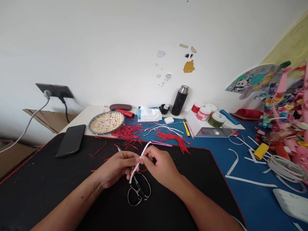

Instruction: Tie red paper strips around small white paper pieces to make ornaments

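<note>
My left hand (117, 166) and my right hand (160, 165) meet over the black mat (48, 179), both pinching one thin white paper strip (141, 158). The strip runs slanted, its top end near the red strips and its bottom end over the scissors. Black-handled scissors (139, 191) lie on the mat just below my hands, touched by neither. Several red paper strips (131, 132) and white strips (163, 127) lie scattered beyond my fingers.
A black phone (71, 140) lies at the mat's left. A woven tray (106, 122), red thread spool (125, 113), tissue pack (149, 114), black flask (180, 100), paint jars (204, 113) and colourful paper craft (284, 106) stand around. White strips (250, 182) lie on the blue cloth.
</note>
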